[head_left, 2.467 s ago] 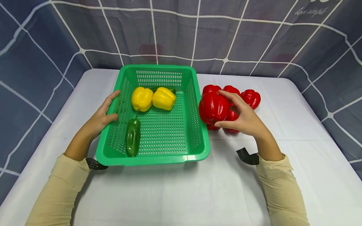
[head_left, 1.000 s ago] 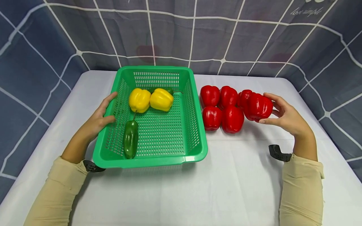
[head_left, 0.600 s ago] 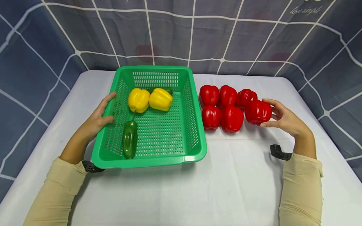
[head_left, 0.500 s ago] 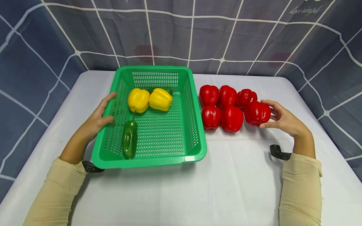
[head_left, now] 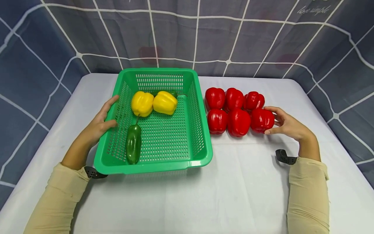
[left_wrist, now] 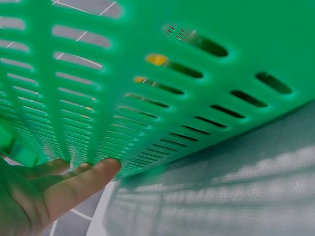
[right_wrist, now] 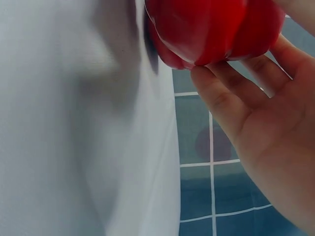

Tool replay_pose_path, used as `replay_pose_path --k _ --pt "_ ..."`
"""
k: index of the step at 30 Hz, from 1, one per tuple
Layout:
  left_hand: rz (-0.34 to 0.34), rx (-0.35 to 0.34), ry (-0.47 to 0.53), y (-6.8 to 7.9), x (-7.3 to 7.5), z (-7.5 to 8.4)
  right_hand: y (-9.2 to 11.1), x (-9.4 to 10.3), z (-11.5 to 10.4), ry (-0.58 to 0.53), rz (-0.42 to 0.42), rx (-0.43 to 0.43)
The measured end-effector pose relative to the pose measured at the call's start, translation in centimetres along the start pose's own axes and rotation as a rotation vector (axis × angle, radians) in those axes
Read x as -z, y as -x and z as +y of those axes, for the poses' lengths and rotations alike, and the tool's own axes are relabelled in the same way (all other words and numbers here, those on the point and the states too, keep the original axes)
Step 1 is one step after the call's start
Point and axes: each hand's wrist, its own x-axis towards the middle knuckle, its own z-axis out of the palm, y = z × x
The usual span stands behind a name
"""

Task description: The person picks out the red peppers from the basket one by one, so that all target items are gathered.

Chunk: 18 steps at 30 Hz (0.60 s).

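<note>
My right hand [head_left: 287, 125] holds a glossy red bell pepper [head_left: 262, 120] at the right end of the front row, thumb on the near side and fingers on the far side. In the right wrist view, fingertips [right_wrist: 204, 73] press against that pepper [right_wrist: 211, 24], close by the white cloth. Several more red bell peppers [head_left: 239, 122] stand beside it in two rows. On the left, my left hand [head_left: 100, 125] grips the side rim of a green plastic basket [head_left: 153, 167], thumb over the rim. The left wrist view shows its fingers [left_wrist: 81, 189] along the slotted outer wall.
Inside the basket lie two yellow bell peppers [head_left: 142, 103] and a dark green chili pepper [head_left: 133, 144]. Another green pepper [head_left: 174, 93] is partly hidden behind the yellow ones. A white cloth [head_left: 233, 188] covers the table; grey checked fabric [head_left: 181, 35] surrounds its back and sides.
My right hand has carried the red bell pepper from the basket's right side to the right end, then lowered it leftward into the front row. My left hand stays on the basket rim.
</note>
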Motion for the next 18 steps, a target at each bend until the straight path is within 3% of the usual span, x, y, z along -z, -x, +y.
replay_pose_path --k 18 --pt "-0.007 0.008 -0.001 0.08 0.08 0.07 -0.77 -0.69 0.18 -0.045 -0.074 -0.006"
